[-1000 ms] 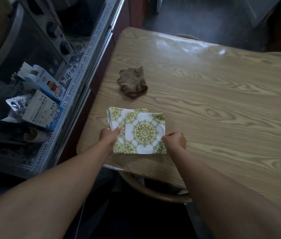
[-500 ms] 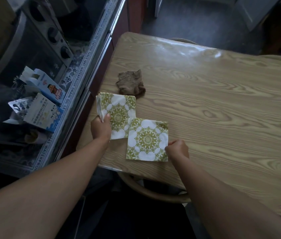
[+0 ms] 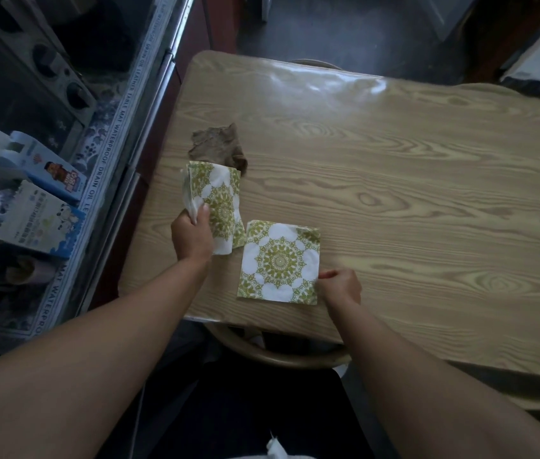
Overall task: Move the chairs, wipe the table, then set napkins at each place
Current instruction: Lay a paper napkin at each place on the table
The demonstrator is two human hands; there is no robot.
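Note:
A single green-and-white patterned napkin point(image 3: 279, 262) lies flat near the front edge of the wood-grain table point(image 3: 394, 180). My right hand point(image 3: 341, 286) sits at its right edge with curled fingers pinching the napkin's side. My left hand point(image 3: 192, 235) grips a small stack of the same napkins point(image 3: 216, 203), lifted a little off the table to the left. A crumpled brown cloth point(image 3: 219, 147) lies just behind the stack.
A curved wooden chair back point(image 3: 278, 354) shows under the table's front edge. Another chair top point(image 3: 315, 62) peeks over the far edge. To the left runs a counter with a printed mat point(image 3: 109, 154), cartons point(image 3: 40, 220) and an appliance point(image 3: 30, 64).
My left hand has drawn the stack up and left, away from the single napkin. The single napkin stays on the table with my right hand at its edge.

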